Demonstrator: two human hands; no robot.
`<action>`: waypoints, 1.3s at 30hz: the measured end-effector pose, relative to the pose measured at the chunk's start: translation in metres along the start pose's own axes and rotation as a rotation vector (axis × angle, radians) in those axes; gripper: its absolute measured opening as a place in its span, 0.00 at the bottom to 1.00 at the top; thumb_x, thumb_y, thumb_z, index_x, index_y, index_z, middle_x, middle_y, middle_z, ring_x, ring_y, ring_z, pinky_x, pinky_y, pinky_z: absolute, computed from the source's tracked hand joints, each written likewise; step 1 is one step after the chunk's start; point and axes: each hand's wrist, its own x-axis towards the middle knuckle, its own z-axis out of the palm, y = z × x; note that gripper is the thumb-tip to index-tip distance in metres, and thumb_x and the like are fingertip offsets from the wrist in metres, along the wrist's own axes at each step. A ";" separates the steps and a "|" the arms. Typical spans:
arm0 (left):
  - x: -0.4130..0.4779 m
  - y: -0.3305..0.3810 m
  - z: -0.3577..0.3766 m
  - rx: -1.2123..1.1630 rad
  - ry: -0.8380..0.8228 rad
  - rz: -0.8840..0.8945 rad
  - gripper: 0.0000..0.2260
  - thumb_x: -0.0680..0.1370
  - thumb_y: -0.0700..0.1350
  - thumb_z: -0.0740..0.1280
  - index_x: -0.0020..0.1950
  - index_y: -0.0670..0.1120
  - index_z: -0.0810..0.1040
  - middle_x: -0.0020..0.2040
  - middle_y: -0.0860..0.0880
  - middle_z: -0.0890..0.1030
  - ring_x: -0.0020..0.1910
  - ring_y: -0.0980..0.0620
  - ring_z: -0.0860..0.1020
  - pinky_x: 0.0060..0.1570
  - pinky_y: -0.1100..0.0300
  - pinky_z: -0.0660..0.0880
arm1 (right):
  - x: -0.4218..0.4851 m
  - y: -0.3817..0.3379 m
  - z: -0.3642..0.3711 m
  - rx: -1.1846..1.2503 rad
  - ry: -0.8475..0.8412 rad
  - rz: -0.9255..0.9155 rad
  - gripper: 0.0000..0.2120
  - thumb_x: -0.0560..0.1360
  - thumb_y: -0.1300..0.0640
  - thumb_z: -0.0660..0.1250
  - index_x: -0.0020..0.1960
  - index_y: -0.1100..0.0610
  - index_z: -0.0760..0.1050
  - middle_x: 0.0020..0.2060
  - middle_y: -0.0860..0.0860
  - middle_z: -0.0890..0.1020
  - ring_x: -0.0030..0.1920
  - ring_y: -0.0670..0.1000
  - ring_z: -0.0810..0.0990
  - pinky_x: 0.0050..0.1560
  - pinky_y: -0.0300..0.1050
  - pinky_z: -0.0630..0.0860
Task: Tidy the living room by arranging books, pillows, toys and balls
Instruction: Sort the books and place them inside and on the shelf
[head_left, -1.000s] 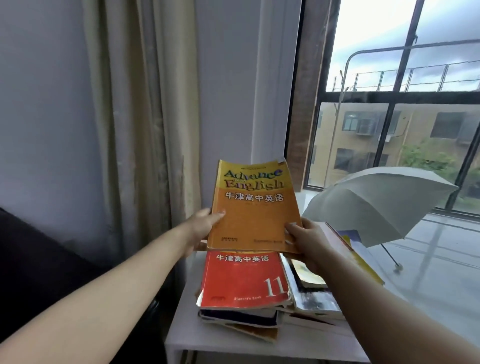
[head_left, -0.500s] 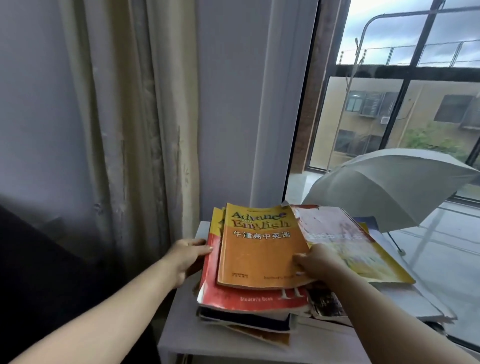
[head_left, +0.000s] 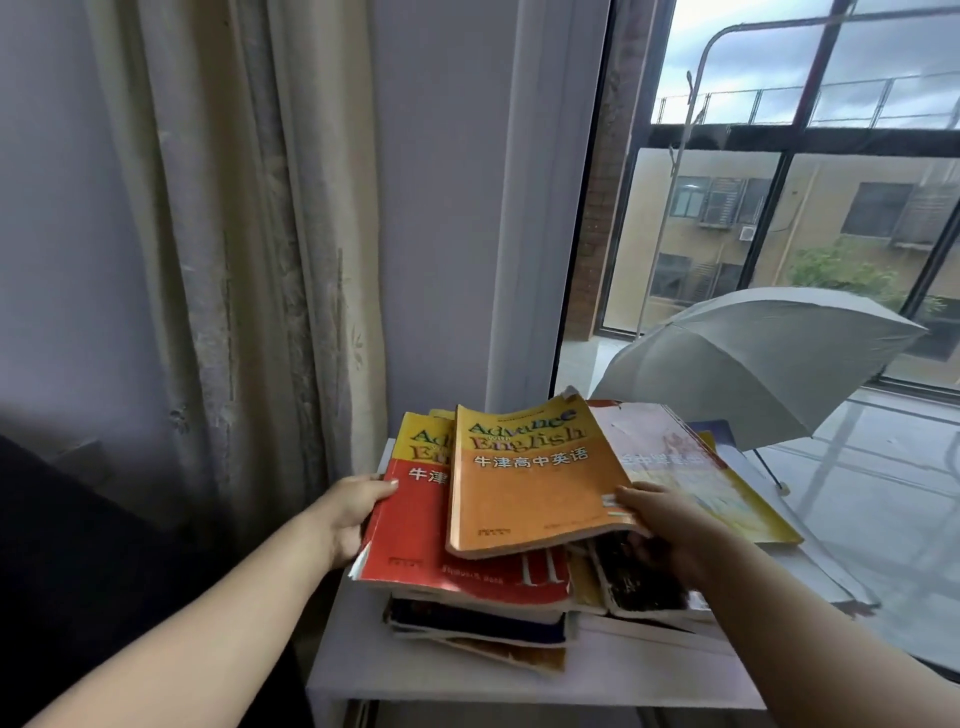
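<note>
Orange book (head_left: 530, 488) askew on a red book (head_left: 410, 535) atop a stack (head_left: 478, 626), right hand (head_left: 670, 530) grip pinching its near right corner, left hand (head_left: 350, 512) grip clamped on the red book's left edge, fingers hidden beneath, white desk (head_left: 467, 683), beige curtain (head_left: 249, 260), open umbrella (head_left: 753, 364) by window (head_left: 727, 218)

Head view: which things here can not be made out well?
- Head view, red book: the orange book covers part of its title.
- Head view, lower books: only edges show under the red book.
- Head view, right hand: fingers hidden under the orange book.
- Head view, dark book: cover blurred, partly behind the right hand.
- Head view, table: legs cut off by the bottom edge.
</note>
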 end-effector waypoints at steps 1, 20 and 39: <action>-0.001 0.000 -0.001 -0.017 -0.008 -0.007 0.11 0.82 0.39 0.54 0.45 0.41 0.74 0.31 0.40 0.81 0.30 0.44 0.80 0.33 0.51 0.78 | -0.002 -0.002 -0.003 0.077 -0.002 0.013 0.06 0.81 0.57 0.58 0.49 0.57 0.72 0.28 0.54 0.73 0.18 0.46 0.69 0.17 0.33 0.66; -0.020 0.005 0.009 0.184 -0.055 0.288 0.10 0.78 0.37 0.63 0.58 0.44 0.70 0.43 0.45 0.79 0.39 0.49 0.79 0.25 0.64 0.77 | -0.007 -0.008 0.047 -1.077 0.110 -0.260 0.12 0.77 0.49 0.61 0.52 0.58 0.76 0.46 0.53 0.80 0.48 0.53 0.80 0.45 0.44 0.75; -0.036 0.051 0.006 0.040 -0.041 0.788 0.14 0.71 0.37 0.73 0.52 0.48 0.74 0.51 0.46 0.81 0.50 0.48 0.80 0.49 0.50 0.78 | -0.019 -0.063 0.063 0.494 0.017 -0.657 0.07 0.74 0.64 0.67 0.46 0.53 0.73 0.41 0.53 0.81 0.41 0.55 0.81 0.45 0.54 0.80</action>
